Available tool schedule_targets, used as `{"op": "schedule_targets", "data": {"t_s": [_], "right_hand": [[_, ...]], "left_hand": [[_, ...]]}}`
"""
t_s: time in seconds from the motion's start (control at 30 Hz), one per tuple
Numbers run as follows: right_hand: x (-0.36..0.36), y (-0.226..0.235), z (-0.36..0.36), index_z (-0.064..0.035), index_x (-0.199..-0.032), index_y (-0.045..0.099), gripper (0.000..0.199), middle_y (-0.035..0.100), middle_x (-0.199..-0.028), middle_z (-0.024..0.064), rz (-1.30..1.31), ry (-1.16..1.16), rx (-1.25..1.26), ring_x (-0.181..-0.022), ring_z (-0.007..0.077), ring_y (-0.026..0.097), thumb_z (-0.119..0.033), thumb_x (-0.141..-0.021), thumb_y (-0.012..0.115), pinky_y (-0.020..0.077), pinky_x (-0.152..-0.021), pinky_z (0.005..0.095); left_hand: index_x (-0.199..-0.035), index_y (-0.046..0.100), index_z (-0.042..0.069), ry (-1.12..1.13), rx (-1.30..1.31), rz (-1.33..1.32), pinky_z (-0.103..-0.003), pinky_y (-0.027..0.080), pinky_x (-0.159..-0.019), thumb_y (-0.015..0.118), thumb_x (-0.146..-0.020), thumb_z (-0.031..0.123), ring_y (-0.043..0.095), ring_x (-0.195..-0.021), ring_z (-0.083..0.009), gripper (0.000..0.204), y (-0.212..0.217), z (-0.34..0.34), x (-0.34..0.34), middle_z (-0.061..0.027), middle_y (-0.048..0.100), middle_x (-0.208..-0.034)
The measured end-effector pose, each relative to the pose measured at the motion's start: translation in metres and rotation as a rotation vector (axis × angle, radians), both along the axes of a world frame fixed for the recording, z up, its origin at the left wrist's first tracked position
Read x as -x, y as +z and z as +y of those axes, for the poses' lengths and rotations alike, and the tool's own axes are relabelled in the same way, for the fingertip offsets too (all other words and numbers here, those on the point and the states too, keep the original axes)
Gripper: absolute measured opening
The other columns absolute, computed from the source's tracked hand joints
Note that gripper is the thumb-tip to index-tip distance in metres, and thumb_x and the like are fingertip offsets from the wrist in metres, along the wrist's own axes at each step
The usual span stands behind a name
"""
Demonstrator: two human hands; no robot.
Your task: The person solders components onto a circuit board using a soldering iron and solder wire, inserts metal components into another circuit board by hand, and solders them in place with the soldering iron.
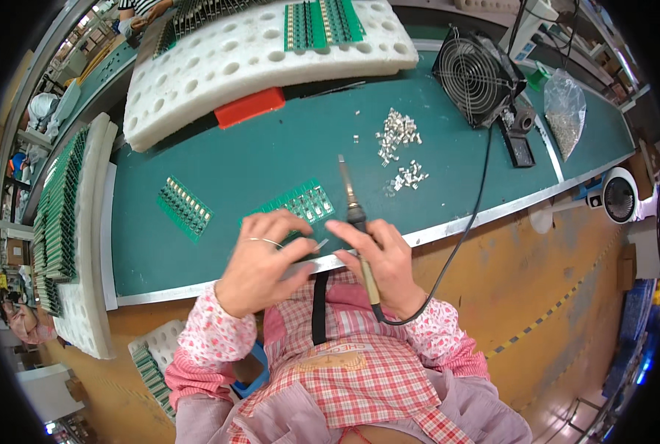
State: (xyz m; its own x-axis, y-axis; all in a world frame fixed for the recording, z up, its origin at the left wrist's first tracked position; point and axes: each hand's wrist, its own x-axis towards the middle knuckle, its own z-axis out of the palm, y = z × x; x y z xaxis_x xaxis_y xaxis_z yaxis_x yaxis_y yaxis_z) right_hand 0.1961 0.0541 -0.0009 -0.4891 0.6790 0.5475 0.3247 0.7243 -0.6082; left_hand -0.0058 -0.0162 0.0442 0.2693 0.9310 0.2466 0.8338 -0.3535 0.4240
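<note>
- the green circuit board (309, 201) lies flat on the worktop (234, 159), near its front edge, just beyond the left hand (259, 259) and a little to its right.
- that hand is the nearer one: its fingers reach over the board's near left part and hide some of it; whether they touch it, i cannot tell.
- the board's long axis runs slantwise, from lower left by the knuckles up to the right, where its end points toward the soldering iron (357, 216).
- the right hand (385, 259) has its grip around the iron's handle, loosely, with index finger and thumb spread toward the left.
- the iron's long axis runs away from the body and leans slightly left, so it stands crosswise to the board, just to the right of its end.
- the relation that counts, as i judge it: the bare tip reaches past the board's far edge, so from the tip the row of pale parts lies back toward the body and to the left.
- the left fingers are curled, with a small shiny piece by the index fingertip; whether they pinch it, i cannot tell.
- a second board (185, 209) lies well apart on the left, its long axis slanting the other way.
- loose small components (398, 137) lie beyond the iron, to its right.
</note>
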Motion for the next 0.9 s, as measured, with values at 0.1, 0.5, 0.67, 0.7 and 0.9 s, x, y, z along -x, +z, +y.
{"op": "schedule_targets", "data": {"t_s": [0.1,0.5,0.67,0.7,0.9], "right_hand": [[0.001,-0.009,-0.001,-0.015,-0.098,0.067,0.024,0.046,-0.078,0.0057,-0.039,0.114,-0.029,-0.07,0.0234,0.051,-0.018,-0.076,0.075,0.043,-0.063,0.0345],[-0.061,0.019,0.029,-0.0108,-0.103,0.069,0.038,0.054,-0.084,0.0083,-0.138,-0.171,-0.102,-0.075,0.0267,0.056,-0.006,-0.067,0.08,0.0469,-0.065,0.0374],[-0.11,0.052,0.026,-0.0085,-0.105,0.069,0.039,0.056,-0.086,0.0101,-0.269,-0.332,-0.172,-0.075,0.0274,0.056,0.003,-0.069,0.076,0.0463,-0.064,0.036],[-0.115,0.052,0.026,-0.0075,-0.105,0.069,0.038,0.056,-0.085,0.0101,-0.261,-0.357,-0.205,-0.073,0.0274,0.056,0.005,-0.069,0.074,0.0459,-0.064,0.0358],[-0.087,0.026,0.028,-0.0056,-0.104,0.068,0.039,0.054,-0.077,0.0093,-0.194,-0.321,-0.122,-0.069,0.0264,0.055,0.011,-0.068,0.072,0.0452,-0.06,0.0354]], "left_hand": [[-0.082,0.058,0.007,0.119,-0.056,-0.06,-0.04,0.038,-0.083,0.075,-0.071,0.011,0.056,-0.088,-0.0271,0.02,-0.003,-0.004,-0.019,-0.0057,0.059,-0.088],[-0.071,0.049,0.003,0.594,-0.221,-0.287,-0.037,0.038,-0.075,0.06,-0.087,0.001,0.049,-0.059,-0.0241,0.019,-0.031,-0.007,-0.011,-0.0064,0.05,-0.063],[-0.075,0.05,0.003,0.608,-0.27,-0.289,-0.036,0.039,-0.071,0.06,-0.087,0.0,0.05,-0.065,-0.0235,0.016,-0.028,0.017,-0.002,-0.0081,0.054,-0.068],[-0.075,0.05,0.003,0.61,-0.276,-0.293,-0.036,0.039,-0.071,0.06,-0.087,0.0,0.05,-0.065,-0.0235,0.016,-0.024,0.022,0.0,-0.0081,0.054,-0.068],[-0.075,0.053,0.001,0.284,-0.637,-0.167,-0.032,0.039,-0.055,0.058,-0.082,-0.006,0.048,-0.062,-0.018,0.011,0.065,0.06,0.037,-0.0089,0.054,-0.072]]}}
